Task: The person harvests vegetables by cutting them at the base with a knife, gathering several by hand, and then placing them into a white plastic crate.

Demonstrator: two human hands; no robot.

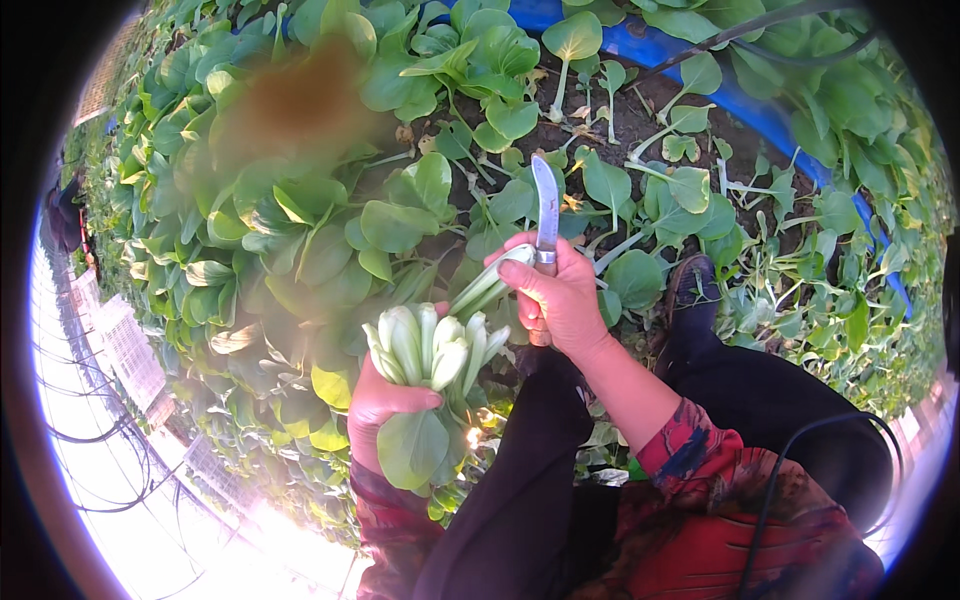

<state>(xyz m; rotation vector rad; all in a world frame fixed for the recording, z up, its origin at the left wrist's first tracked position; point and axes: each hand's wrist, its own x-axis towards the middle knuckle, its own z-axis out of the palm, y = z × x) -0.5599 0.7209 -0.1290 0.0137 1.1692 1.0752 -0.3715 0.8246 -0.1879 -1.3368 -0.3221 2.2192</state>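
A bunch of cut leafy greens, with pale stem bases (pixel 431 349) upward and leaves hanging down, is clasped in my left hand (pixel 386 401). My right hand (pixel 559 296) grips the wooden handle of a curved knife (pixel 546 206), its blade pointing away from me. Between that hand's thumb and fingers is the base of another leafy green (pixel 499 281), whose stalks slant down towards the bunch. Parts of the left fingers are hidden behind the stems.
Dense leafy greens (pixel 397 225) grow ahead and to the left. Cut leaves and small plants lie on dark soil (pixel 577 120). A blue strip (pixel 750 112) curves across the upper right. My shoe (pixel 694 281) stands among plants. Plastic crates (pixel 127 349) are at the far left.
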